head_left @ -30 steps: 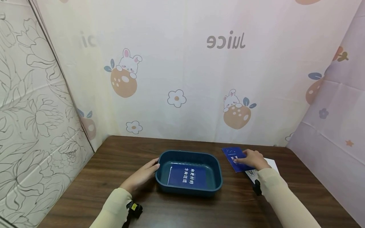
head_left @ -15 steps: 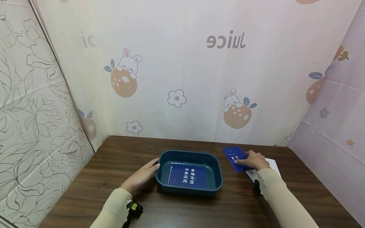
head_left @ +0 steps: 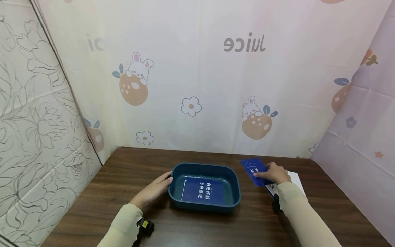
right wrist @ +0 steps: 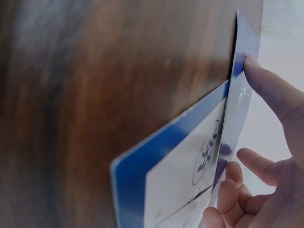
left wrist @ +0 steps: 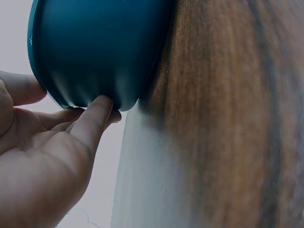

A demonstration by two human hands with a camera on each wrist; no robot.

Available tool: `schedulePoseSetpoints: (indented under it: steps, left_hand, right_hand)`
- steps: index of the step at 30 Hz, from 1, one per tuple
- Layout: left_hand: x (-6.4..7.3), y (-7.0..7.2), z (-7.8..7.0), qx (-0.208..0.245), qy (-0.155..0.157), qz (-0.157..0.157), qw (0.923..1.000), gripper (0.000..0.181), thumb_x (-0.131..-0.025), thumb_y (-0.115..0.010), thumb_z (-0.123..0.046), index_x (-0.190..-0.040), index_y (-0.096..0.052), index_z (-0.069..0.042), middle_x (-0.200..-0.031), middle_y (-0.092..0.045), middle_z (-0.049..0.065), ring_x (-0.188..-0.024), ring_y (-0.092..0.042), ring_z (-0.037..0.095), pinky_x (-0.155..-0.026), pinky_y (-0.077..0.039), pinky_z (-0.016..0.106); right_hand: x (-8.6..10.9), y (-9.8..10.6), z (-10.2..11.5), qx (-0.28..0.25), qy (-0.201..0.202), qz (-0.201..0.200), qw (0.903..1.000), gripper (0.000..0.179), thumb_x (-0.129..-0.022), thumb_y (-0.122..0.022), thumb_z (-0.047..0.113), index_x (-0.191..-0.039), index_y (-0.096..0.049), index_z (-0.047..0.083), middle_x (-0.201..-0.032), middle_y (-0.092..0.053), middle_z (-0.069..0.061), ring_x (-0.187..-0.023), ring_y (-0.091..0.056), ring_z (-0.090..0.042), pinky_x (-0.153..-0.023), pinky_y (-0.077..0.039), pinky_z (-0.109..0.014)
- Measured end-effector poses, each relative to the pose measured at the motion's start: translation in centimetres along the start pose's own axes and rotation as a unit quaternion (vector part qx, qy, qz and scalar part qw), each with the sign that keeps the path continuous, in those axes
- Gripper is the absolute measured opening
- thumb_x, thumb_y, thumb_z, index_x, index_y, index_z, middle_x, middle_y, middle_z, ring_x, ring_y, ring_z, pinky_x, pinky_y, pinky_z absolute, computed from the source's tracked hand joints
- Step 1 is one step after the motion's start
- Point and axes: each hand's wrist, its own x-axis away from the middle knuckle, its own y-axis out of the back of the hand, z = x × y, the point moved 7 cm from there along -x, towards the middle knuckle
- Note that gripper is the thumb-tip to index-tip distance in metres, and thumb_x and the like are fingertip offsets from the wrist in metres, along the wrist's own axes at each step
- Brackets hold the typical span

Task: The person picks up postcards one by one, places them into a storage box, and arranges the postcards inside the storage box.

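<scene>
A dark teal plastic tub (head_left: 232, 197) stands on the wooden table in the middle of the head view. Flat inside it lies a blue card (head_left: 192, 192) with white Chinese characters. My left hand (head_left: 152, 190) grips the tub's left end, thumb at the rim and fingers against the outer wall (left wrist: 95, 52). To the right of the tub, my right hand (head_left: 274, 173) holds a second blue card (head_left: 251, 168) between thumb and fingers. Under that card lies a white sheet or card with a blue border (right wrist: 180, 161), partly hidden by the hand and sleeve.
The brown wooden table (head_left: 210, 230) ends at a printed curtain (head_left: 191, 75) at the back. More curtain hangs along the left and right sides. A black wrist camera (head_left: 146, 227) sits on the left sleeve, close over the tabletop.
The right forearm and wrist have shifted slightly to the left, while the right hand stays on the blue card. The left hand and tub have not moved.
</scene>
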Motion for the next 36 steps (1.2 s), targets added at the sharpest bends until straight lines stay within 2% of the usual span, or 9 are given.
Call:
schedulePoseSetpoints:
  steps: [7,12,22,30,36]
  left_hand:
    - [-0.03,0.01,0.02,-0.001,0.002,-0.002,1.0000,0.056,-0.110,-0.041,-0.030,-0.157,-0.028,-0.003,-0.159,-0.030,0.020,-0.143,-0.034,0.037,-0.113,-0.032,0.055]
    - [0.07,-0.11,-0.02,-0.001,0.001,-0.002,1.0000,0.056,-0.110,-0.041,-0.030,-0.157,-0.028,-0.003,-0.159,-0.030,0.021,-0.143,-0.034,0.036,-0.113,-0.032,0.054]
    - [0.09,-0.01,-0.15,0.001,-0.002,-0.002,1.0000,0.054,-0.110,-0.040,-0.028,-0.156,-0.028,-0.002,-0.159,-0.030,0.021,-0.143,-0.034,0.036,-0.113,-0.033,0.054]
    - [0.05,-0.04,-0.04,0.002,-0.001,0.000,1.0000,0.055,-0.110,-0.040,-0.029,-0.156,-0.028,-0.002,-0.159,-0.029,0.021,-0.144,-0.033,0.036,-0.113,-0.033,0.053]
    - [0.02,0.00,-0.05,0.004,-0.003,0.000,1.0000,0.054,-0.111,-0.040,-0.027,-0.156,-0.027,-0.001,-0.159,-0.029,0.022,-0.144,-0.033,0.037,-0.113,-0.033,0.053]
  right_hand:
    - [-0.08,0.13,0.07,0.007,-0.003,-0.011,0.9999,0.103,-0.081,-0.076,0.058,-0.139,-0.039,-0.018,-0.123,-0.048,-0.044,-0.109,-0.044,-0.056,-0.089,-0.040,-0.070]
    - [-0.14,0.03,-0.09,0.005,0.001,-0.018,0.9998,0.102,-0.080,-0.078,0.056,-0.137,-0.039,-0.019,-0.120,-0.043,-0.043,-0.109,-0.042,-0.055,-0.090,-0.039,-0.072]
    - [-0.63,-0.20,0.27,-0.018,0.018,-0.028,0.9993,0.090,-0.083,-0.080,0.043,-0.131,-0.040,-0.022,-0.119,-0.053,-0.041,-0.105,-0.056,-0.052,-0.085,-0.042,-0.070]
    - [-0.84,-0.54,0.23,-0.047,0.028,-0.038,0.9978,0.072,-0.091,-0.072,0.025,-0.128,-0.031,-0.021,-0.114,-0.052,-0.043,-0.105,-0.058,-0.054,-0.086,-0.049,-0.064]
    - [-0.88,-0.62,0.55,-0.080,0.029,-0.042,0.9955,0.063,-0.097,-0.060,0.017,-0.133,-0.025,-0.020,-0.119,-0.047,-0.046,-0.106,-0.057,-0.053,-0.087,-0.050,-0.062]
